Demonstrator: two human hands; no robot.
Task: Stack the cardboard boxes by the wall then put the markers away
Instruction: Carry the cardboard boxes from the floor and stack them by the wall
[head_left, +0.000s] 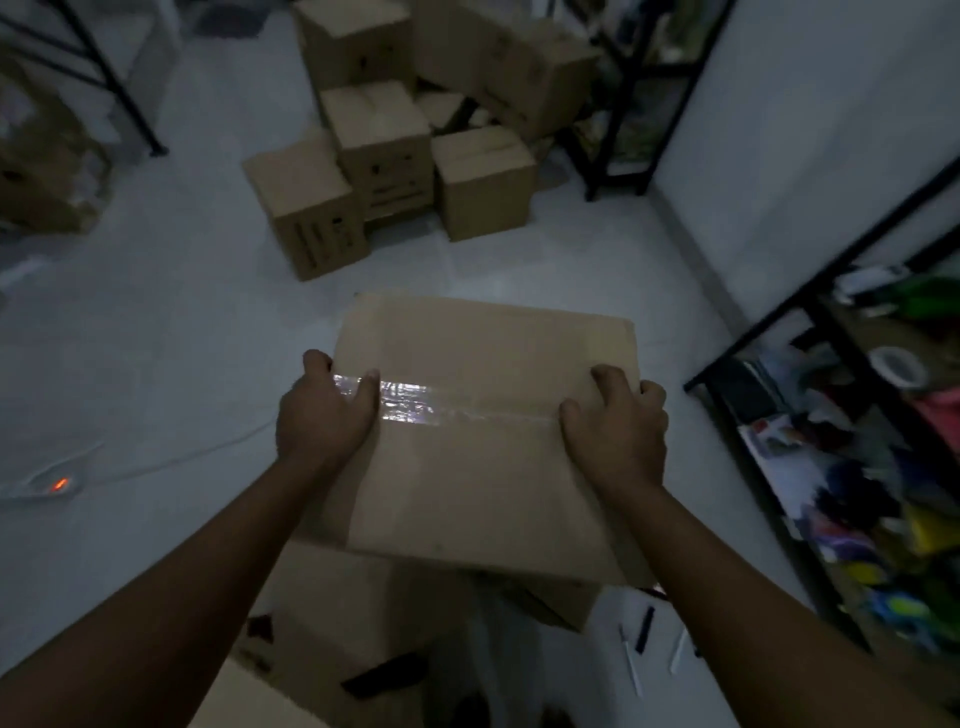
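Observation:
I hold a taped cardboard box (483, 447) up in front of me, above the floor. My left hand (324, 410) grips its left edge, thumb on the shiny tape strip. My right hand (618, 421) grips its right edge with the fingers curled over the side. Ahead on the floor stands a cluster of several cardboard boxes (384, 150), some piled up near the far wall. More boxes (332, 613) lie on the floor below the held one. Markers (644, 631) lie on the floor at the lower right, one dark and a few white.
A black metal shelf (852, 467) crammed with colourful items lines the white wall on the right. Another black rack (623, 130) stands at the far right corner. A power strip (49, 486) with a glowing orange light and its cable lies on the floor at left.

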